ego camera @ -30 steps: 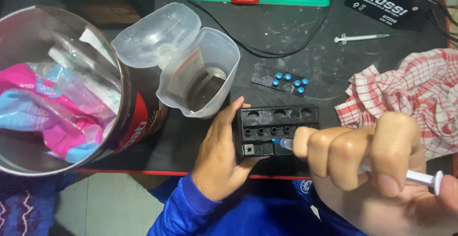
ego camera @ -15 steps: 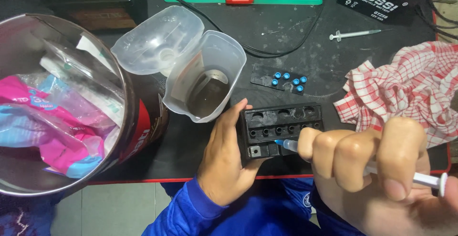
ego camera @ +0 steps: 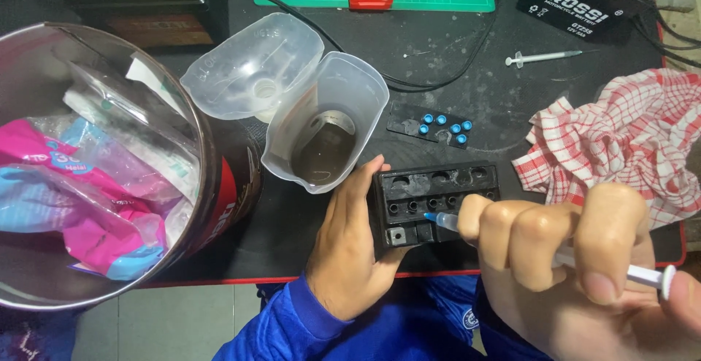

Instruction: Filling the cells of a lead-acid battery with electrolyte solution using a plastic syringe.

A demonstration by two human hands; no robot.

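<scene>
The left hand (ego camera: 349, 255) grips the hard, heavy-looking small black plastic battery (ego camera: 431, 200) by its side while the right hand (ego camera: 577, 273) squeezes a thin, light clear plastic syringe (ego camera: 447, 221).

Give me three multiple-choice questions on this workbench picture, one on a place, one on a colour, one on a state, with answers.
1. Where does the spare syringe lie?
A. On the checked cloth
B. On the bare mat beyond the cloth
C. Inside the jug

2. What colour are the small caps on the black strip?
A. Blue
B. Red
C. White

3. What is the left hand doing?
A. Lifting the jug
B. Resting flat on the mat
C. Steadying the black battery

Answers: 1 B, it lies on dark mat above the checked cloth. 2 A, all look blue. 3 C, its fingers wrap the battery's side.
</scene>
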